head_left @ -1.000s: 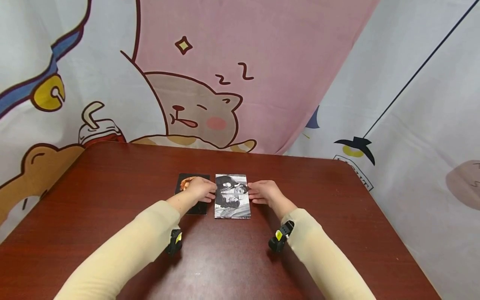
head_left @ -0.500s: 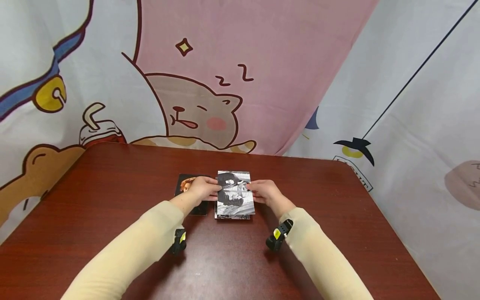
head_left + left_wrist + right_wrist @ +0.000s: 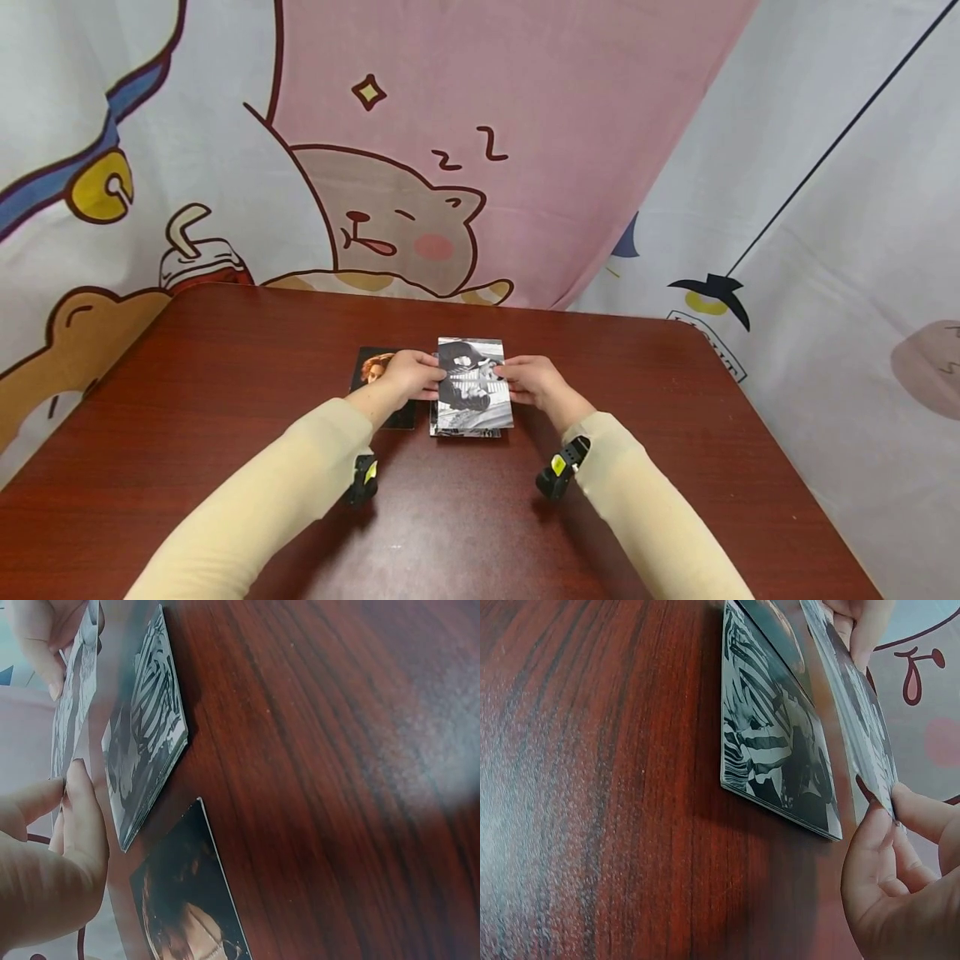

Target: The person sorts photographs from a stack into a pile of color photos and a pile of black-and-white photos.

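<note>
A black-and-white photo card [image 3: 474,392] is held off the table by both hands, one at each side edge. My left hand [image 3: 409,377] pinches its left edge between thumb and fingers. At the opposite edge, my right hand [image 3: 538,383] pinches it the same way. Under the raised card lies a stack of photo cards [image 3: 150,735], the top one with a striped black-and-white picture; from the head only its lower rim shows. Left of the stack, a dark card with a portrait [image 3: 191,892] lies flat, partly covered by my left hand in the head view.
The brown wooden table [image 3: 450,533] has its far edge against a hanging cloth [image 3: 585,125] printed with cartoon animals. Both forearms are in pale yellow sleeves [image 3: 255,500]. A dark wrist device [image 3: 564,467] hangs at each cuff.
Both hands have lifted the top black-and-white photo card off the stack and moved it slightly right and away from me. The striped card beneath has come into view. The dark card has stayed put.
</note>
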### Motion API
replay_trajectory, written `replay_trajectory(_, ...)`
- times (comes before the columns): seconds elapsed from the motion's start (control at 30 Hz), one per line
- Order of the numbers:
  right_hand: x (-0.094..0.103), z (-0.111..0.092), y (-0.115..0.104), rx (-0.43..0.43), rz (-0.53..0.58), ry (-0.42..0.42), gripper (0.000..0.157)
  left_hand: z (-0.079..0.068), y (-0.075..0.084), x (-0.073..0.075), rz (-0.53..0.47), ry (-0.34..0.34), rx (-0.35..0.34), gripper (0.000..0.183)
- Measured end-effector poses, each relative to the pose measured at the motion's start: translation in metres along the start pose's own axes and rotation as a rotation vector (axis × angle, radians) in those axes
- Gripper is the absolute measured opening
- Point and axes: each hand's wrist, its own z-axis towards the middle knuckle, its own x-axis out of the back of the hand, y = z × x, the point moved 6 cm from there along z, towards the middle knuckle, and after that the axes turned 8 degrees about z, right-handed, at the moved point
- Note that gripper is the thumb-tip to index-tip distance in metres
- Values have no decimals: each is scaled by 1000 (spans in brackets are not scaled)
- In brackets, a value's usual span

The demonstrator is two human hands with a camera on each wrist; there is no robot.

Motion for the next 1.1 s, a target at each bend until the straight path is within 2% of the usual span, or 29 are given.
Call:
replay_trajectory(0.57,13,-1,-3,11,-55,19,30,1,6,-10,-61,32,2,28)
replay_trajectory(1.1,34,2,-2,16,-67,16,27,3,17,-27,-43,50,9,27)
